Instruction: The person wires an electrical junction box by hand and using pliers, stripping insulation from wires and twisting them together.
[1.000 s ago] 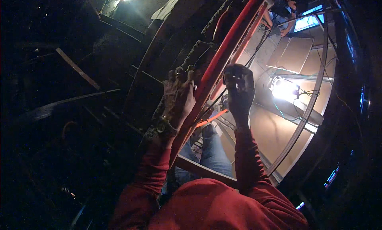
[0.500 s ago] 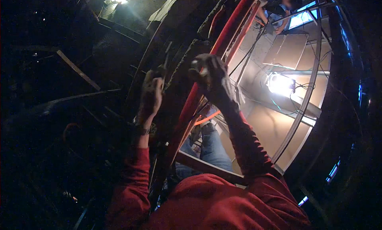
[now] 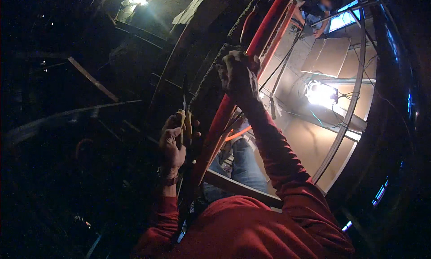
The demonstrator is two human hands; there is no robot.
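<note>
Tool (image 3: 188,123) — yellow-handled — in left hand (image 3: 172,144)

The red rail (image 3: 268,26) looks smooth and glossy, the sweater (image 3: 251,227) matt cloth, the trousers (image 3: 246,162) denim.

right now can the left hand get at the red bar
Probably yes: the left hand is just left of the red bar, and the right hand covers only a stretch farther up. Nothing clearly blocks the dim gap, but the tool it holds could hinder a grip.
</note>
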